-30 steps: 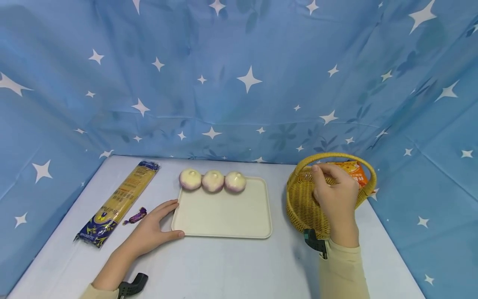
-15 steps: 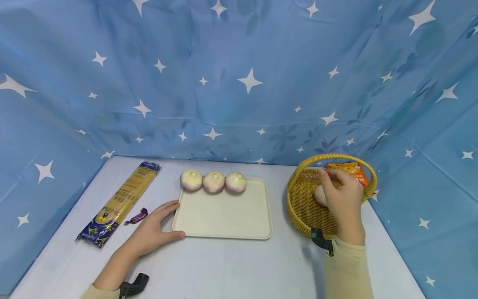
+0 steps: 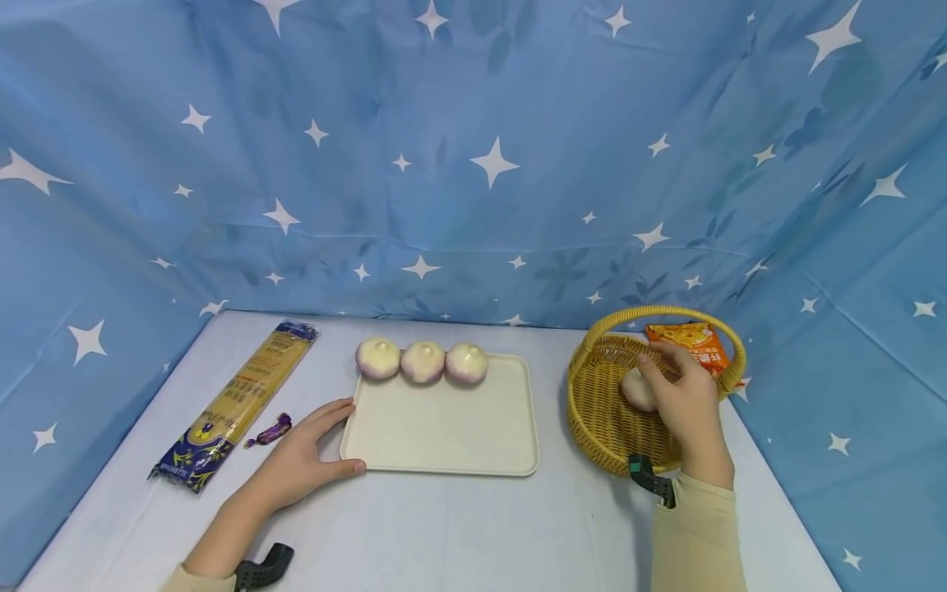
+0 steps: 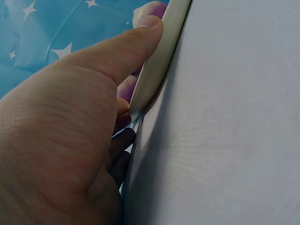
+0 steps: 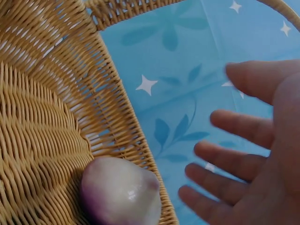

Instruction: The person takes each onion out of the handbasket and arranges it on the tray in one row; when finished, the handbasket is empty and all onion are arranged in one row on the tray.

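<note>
A round white-and-purple vegetable, like a turnip or onion (image 3: pixel 638 390), lies in the wicker basket (image 3: pixel 601 427); the right wrist view shows it against the woven wall. My right hand (image 3: pixel 686 398) is over the basket's right side, fingers spread and holding nothing, apart from the vegetable (image 5: pixel 119 192) in its wrist view. At the cream tray's (image 3: pixel 444 427) left end is my left hand (image 3: pixel 299 460), thumb on the near rim and fingers along the left edge. Three similar vegetables (image 3: pixel 422 362) stand in a row at the tray's back left.
A spaghetti packet (image 3: pixel 247 386) lies at the left, with a purple-wrapped candy (image 3: pixel 272 430) beside it. Behind the basket's handle (image 3: pixel 658 311) is an orange snack packet (image 3: pixel 691 341). A blue star-patterned curtain (image 3: pixel 473 205) surrounds the table at the back and sides.
My right hand has let go of the vegetable, leaving it in the basket, and drawn back to the right with fingers opening. The left hand and tray stay put.
</note>
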Demonstrator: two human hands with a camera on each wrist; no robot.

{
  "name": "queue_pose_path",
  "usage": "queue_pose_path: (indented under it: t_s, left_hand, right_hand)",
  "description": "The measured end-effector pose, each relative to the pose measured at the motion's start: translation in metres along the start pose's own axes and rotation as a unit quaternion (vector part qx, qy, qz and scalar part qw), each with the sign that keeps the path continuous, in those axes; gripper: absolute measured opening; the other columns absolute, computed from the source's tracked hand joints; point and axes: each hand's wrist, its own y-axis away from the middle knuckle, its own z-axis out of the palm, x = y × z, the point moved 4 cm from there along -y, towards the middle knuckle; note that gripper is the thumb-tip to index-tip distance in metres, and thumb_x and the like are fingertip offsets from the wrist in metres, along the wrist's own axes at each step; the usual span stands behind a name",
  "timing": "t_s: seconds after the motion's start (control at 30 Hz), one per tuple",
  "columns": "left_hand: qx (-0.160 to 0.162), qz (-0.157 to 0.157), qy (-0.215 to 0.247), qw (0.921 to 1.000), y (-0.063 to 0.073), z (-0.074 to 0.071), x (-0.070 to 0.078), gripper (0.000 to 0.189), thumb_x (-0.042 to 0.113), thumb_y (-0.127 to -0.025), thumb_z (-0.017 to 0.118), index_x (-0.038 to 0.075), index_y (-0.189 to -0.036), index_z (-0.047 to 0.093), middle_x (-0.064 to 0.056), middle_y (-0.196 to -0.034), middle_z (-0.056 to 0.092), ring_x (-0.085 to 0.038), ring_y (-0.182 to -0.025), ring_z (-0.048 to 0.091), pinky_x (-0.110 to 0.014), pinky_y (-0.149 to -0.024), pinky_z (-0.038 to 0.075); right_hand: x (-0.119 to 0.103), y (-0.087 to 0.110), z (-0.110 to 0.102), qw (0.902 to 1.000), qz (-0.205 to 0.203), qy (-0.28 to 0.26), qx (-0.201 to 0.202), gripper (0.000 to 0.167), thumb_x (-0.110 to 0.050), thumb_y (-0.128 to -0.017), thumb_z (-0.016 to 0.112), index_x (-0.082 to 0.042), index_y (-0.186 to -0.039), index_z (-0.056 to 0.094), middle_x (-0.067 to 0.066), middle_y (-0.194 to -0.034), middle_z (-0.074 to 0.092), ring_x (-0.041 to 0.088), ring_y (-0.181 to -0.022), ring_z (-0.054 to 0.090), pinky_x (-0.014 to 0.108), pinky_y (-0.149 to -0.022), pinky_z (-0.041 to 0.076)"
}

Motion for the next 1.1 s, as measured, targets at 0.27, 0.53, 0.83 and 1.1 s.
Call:
queue_pose_path:
  t_s: [0.27, 0.53, 0.83, 1.1]
  left_hand:
    - [0.001, 0.001, 0.003, 1.0, 0.001, -0.001, -0.001, 0.107, 0.062, -0.08, 0.093, 0.008, -0.162, 0.052, -0.011, -0.172, 0.043, -0.045, -0.158, 0.036, -0.071, -0.126, 0.031]
    - [0.001, 0.002, 0.005, 1.0, 0.002, 0.0, -0.003, 0.107, 0.063, -0.08, 0.093, 0.008, -0.162, 0.053, -0.011, -0.172, 0.043, -0.045, -0.158, 0.036, -0.071, -0.126, 0.031]
    - [-0.001, 0.006, 0.002, 1.0, 0.0, -0.001, -0.002, 0.107, 0.064, -0.08, 0.092, 0.008, -0.162, 0.052, -0.01, -0.172, 0.043, -0.045, -0.158, 0.036, -0.071, -0.126, 0.031]
    - [-0.002, 0.009, 0.0, 1.0, -0.002, 0.0, -0.002, 0.108, 0.066, -0.08, 0.091, 0.009, -0.162, 0.052, -0.009, -0.172, 0.043, -0.044, -0.159, 0.035, -0.07, -0.126, 0.031]
  right_hand:
    - [0.015, -0.004, 0.008, 0.9989, 0.031, 0.008, -0.035, 0.072, -0.053, -0.11, 0.062, -0.004, -0.161, 0.052, 0.029, -0.162, 0.049, 0.054, -0.15, 0.042, 0.077, -0.116, 0.038]
    - [0.022, -0.001, 0.015, 0.9938, 0.069, -0.012, -0.086, 0.082, -0.051, -0.11, 0.062, 0.002, -0.168, 0.036, 0.033, -0.162, 0.046, 0.055, -0.148, 0.046, 0.074, -0.118, 0.04]
    - [0.026, 0.0, 0.02, 0.9905, 0.089, -0.005, -0.104, 0.082, -0.046, -0.109, 0.066, 0.007, -0.164, 0.038, 0.036, -0.16, 0.046, 0.053, -0.146, 0.046, 0.07, -0.118, 0.043]
    - [0.031, 0.0, 0.021, 0.988, 0.097, 0.001, -0.121, 0.087, -0.044, -0.105, 0.075, 0.009, -0.163, 0.039, 0.036, -0.159, 0.046, 0.05, -0.14, 0.05, 0.066, -0.114, 0.048]
